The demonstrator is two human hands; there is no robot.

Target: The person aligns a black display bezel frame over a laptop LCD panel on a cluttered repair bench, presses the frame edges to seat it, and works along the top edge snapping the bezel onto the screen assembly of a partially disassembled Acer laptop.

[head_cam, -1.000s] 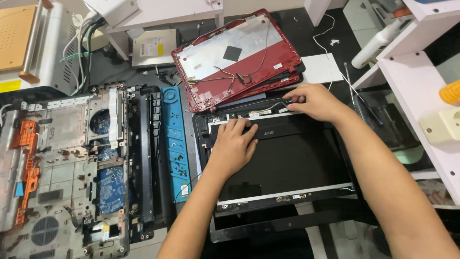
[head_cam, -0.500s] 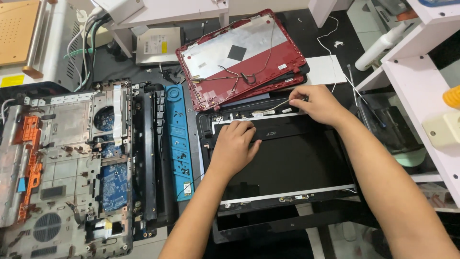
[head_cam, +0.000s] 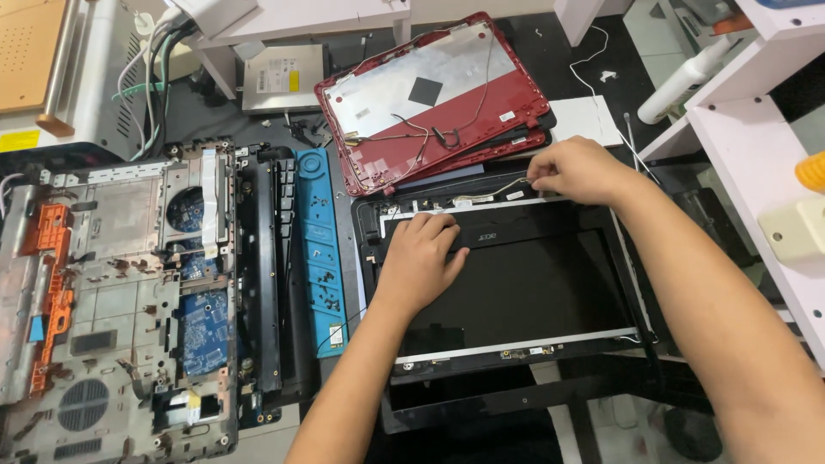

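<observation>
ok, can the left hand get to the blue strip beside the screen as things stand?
Probably yes. The left hand rests flat on the black screen panel, holding nothing, and the blue strip lies just to its left with its top face uncovered. Only the panel's edge sits between them. The right hand is off at the far edge.

We see our left hand [head_cam: 421, 262] and right hand [head_cam: 580, 169] bare beside the black screen panel [head_cam: 524, 288], forearms unsleeved, with no gloves, rings or watch.
</observation>
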